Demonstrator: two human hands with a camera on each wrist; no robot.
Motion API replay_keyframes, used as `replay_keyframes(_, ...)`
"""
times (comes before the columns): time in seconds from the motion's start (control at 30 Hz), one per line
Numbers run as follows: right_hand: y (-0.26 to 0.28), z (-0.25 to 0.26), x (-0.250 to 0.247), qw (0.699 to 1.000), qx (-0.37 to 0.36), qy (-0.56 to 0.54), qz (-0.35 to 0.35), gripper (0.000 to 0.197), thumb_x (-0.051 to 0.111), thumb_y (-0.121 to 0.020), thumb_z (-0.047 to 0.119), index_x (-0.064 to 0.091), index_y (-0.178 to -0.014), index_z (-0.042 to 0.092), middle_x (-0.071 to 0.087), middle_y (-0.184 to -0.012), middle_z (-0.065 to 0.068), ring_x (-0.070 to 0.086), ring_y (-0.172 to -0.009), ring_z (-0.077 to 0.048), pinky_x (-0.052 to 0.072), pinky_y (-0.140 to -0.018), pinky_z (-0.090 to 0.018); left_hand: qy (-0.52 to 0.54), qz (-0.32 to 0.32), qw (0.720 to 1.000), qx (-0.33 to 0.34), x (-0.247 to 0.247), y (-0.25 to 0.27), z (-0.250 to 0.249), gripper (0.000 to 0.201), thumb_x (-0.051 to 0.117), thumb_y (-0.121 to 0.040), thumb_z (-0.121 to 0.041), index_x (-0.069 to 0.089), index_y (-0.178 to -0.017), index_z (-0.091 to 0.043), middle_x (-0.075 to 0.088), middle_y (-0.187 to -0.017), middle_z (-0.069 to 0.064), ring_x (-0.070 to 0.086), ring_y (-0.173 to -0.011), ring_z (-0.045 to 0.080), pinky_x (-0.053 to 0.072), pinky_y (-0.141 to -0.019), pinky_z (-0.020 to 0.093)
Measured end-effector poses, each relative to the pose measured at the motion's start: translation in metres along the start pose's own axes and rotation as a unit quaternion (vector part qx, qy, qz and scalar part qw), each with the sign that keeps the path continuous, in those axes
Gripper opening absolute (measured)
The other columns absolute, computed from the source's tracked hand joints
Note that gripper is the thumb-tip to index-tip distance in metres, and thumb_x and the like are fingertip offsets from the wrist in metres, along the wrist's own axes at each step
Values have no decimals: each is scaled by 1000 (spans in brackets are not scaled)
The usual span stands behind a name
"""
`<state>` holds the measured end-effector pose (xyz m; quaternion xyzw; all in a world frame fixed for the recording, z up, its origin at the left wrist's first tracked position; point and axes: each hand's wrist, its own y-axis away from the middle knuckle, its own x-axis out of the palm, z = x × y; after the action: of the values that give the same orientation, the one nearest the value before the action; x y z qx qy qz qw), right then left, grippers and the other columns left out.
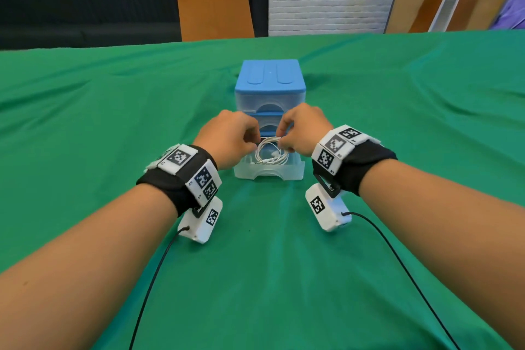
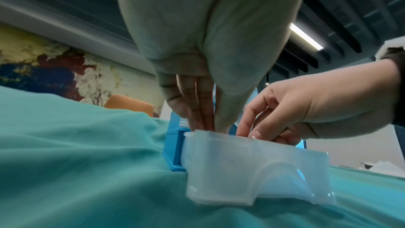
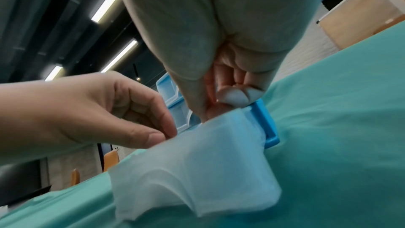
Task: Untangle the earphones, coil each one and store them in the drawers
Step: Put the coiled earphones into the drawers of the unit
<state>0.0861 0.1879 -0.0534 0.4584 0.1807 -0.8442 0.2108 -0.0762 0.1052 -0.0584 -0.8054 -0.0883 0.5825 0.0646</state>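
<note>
Over the pulled-out bottom drawer (image 1: 269, 172) of a blue drawer unit (image 1: 270, 79) on a green-clothed table (image 1: 85, 122), the left hand (image 1: 230, 139) and the right hand (image 1: 302, 131) each pinch an edge of one coiled white earphone (image 1: 271, 152), lowering it inside. The storing step appears under way; next, the fingers need to release the coil without it springing open, then push the drawer closed. Counted: one earphone visible, three drawers, two above it closed, two hands.
</note>
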Motion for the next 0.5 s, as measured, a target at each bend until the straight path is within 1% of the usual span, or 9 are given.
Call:
replay_keyframes(0.1,2,0,3,1000,-20,12,14,7,76,-80,5,78,-82,11,67,-68,1,67,-70,-17,60,-76,-34,-50,14,998,23,1,8,-2,11,67,-90,-23,76,-95,-27,73,-91,-3,67,-88,22,57,-78,41)
replay_keyframes(0.2,6,0,-1,998,-52,32,-6,6,74,-83,14,79,-86,13,73,-77,-2,69,-79,-18,60,-81,-37,-84,24,995,54,3,12,-3,20,59,-94,-25,75,-105,-28,74,-100,0,66,-95,28,55,-82,42)
replay_keyframes(0.27,14,-1,-6,996,-84,36,-11,9,73,-84,22,80,-86,17,73,-78,3,67,-78,-11,58,-80,-33,-118,43,989,74,4,13,-2,27,56,-93,-21,75,-111,-29,74,-104,1,64,-99,30,52,-86,42)
replay_keyframes(0.3,19,-1,-8,993,-109,37,1,11,73,-84,27,80,-87,18,72,-75,7,65,-74,-4,56,-77,-28,-132,56,986,82,5,13,-2,30,54,-93,-20,74,-113,-30,73,-106,1,63,-101,30,50,-87,41)
replay_keyframes(0.33,24,-1,-10,989,-135,47,25,15,75,-83,33,80,-88,20,69,-71,11,62,-69,1,53,-72,-21,-139,68,984,87,5,14,-2,33,51,-93,-19,74,-114,-31,73,-108,1,62,-104,29,49,-89,40)
replay_keyframes(0.37,30,-1,-12,984,-157,70,54,20,75,-82,40,80,-90,23,67,-70,13,61,-67,2,49,-68,-19,-142,77,983,89,5,14,-2,35,50,-93,-19,74,-115,-32,72,-110,0,61,-106,28,47,-90,39)
replay_keyframes(0.43,35,-3,-11,969,-180,138,101,32,76,-78,51,78,-98,25,70,-80,6,61,-75,-7,51,-74,-27,-146,76,982,91,5,13,-1,35,49,-93,-19,74,-115,-31,73,-111,-1,59,-109,27,46,-91,40)
replay_keyframes(0.47,36,-4,-10,962,-182,166,114,37,76,-78,52,78,-102,25,71,-88,3,60,-81,-13,52,-79,-31,-145,67,983,91,4,12,0,35,50,-92,-19,74,-114,-30,73,-110,-1,59,-109,28,46,-91,40)
replay_keyframes(0.5,37,-5,-10,959,-181,184,120,39,76,-78,51,77,-106,25,71,-94,1,57,-85,-14,53,-83,-34,-139,56,984,91,2,11,1,33,51,-92,-18,75,-113,-29,73,-108,0,58,-109,28,46,-92,42)
